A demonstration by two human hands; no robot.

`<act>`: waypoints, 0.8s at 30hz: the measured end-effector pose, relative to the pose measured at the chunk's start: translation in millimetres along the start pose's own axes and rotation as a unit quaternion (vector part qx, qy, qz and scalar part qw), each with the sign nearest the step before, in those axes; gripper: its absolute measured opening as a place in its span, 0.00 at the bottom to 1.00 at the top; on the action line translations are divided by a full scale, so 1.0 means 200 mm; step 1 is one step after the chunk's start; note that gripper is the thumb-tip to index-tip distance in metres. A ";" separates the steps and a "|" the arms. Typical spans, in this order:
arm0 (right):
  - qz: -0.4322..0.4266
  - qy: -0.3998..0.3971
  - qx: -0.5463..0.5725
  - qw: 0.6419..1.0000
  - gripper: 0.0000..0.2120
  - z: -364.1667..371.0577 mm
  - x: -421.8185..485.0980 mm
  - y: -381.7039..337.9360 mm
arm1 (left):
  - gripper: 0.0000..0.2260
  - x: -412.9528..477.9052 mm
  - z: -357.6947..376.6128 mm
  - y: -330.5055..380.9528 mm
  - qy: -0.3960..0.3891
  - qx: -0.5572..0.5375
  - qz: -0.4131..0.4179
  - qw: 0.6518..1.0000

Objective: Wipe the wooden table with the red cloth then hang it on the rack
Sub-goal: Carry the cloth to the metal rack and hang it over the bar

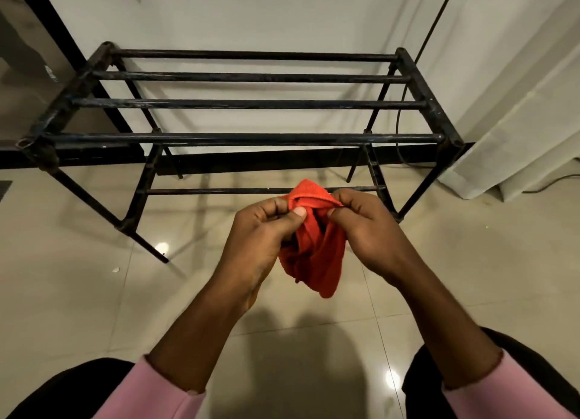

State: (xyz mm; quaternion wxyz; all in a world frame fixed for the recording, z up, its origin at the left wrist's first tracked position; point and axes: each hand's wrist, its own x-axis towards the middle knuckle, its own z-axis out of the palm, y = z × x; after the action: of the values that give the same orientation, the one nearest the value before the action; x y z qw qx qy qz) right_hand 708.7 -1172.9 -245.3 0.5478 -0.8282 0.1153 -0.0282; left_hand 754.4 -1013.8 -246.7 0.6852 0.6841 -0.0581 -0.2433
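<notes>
While held bunched at centre frame, red cloth (314, 255) hangs, left hand (263, 230) and right hand (367, 230) each pinching its top edge, black rack (251, 138) above

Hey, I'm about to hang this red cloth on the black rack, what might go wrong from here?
1. The red cloth is bunched between the left hand and right hand; draped like that, it may slide off a round bar.
2. The rack has wide gaps between its bars, so a loose cloth could drop through to the floor.
</notes>
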 end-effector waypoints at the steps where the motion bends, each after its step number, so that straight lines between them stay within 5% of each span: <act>1: -0.003 0.003 -0.009 1.000 0.09 0.00 0.01 0.00 | 0.09 0.00 -0.01 0.01 0.001 -0.005 0.001 1.000; 5: -0.044 0.011 -0.039 0.998 0.06 -0.01 0.01 -0.02 | 0.09 0.02 -0.05 0.02 0.042 0.029 0.029 0.998; 11: -0.053 0.045 -0.120 0.990 0.09 -0.15 0.00 -0.04 | 0.11 0.03 -0.16 0.01 0.044 0.251 0.165 0.953; 15: -0.021 -0.051 -0.069 0.996 0.03 -0.24 -0.04 -0.04 | 0.06 0.03 -0.22 0.04 0.044 0.313 0.192 0.929; 17: -0.014 -0.073 -0.029 0.997 0.08 -0.25 -0.06 -0.06 | 0.05 0.03 -0.24 0.05 0.041 0.323 0.194 0.926; 24: -0.015 -0.037 -0.077 0.996 0.09 -0.22 -0.07 -0.08 | 0.03 0.01 -0.26 0.07 0.004 0.366 0.232 0.901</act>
State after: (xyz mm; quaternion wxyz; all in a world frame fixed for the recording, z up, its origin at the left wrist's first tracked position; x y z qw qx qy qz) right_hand 690.1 -1203.1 -212.2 0.4859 -0.8699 0.0845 0.0033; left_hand 781.7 -969.2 -236.2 0.4238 0.8548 -0.2973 -0.0364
